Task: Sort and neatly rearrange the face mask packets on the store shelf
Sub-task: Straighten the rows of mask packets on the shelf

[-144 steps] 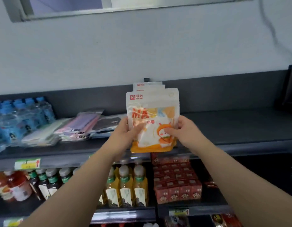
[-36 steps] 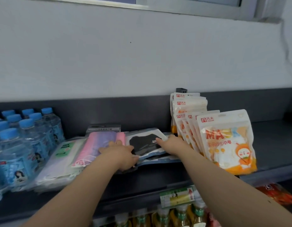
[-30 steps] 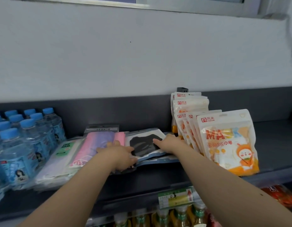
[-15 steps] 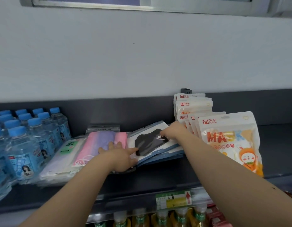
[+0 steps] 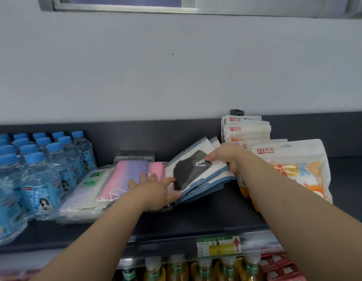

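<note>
The stack of blue-edged clear packets holding black masks (image 5: 196, 173) sits mid-shelf, tilted, its right side raised. The right hand (image 5: 226, 157) pinches its upper right edge; the left hand (image 5: 155, 191) nips its lower left corner, its other fingers spread over the pink-and-purple mask packets (image 5: 133, 171) just beside. White-and-orange standing mask pouches (image 5: 293, 165) crowd the right edge. Bare dark grey shelf (image 5: 196, 220) lies in front. Blue-capped water bottles (image 5: 44, 169) fill the far left.
</note>
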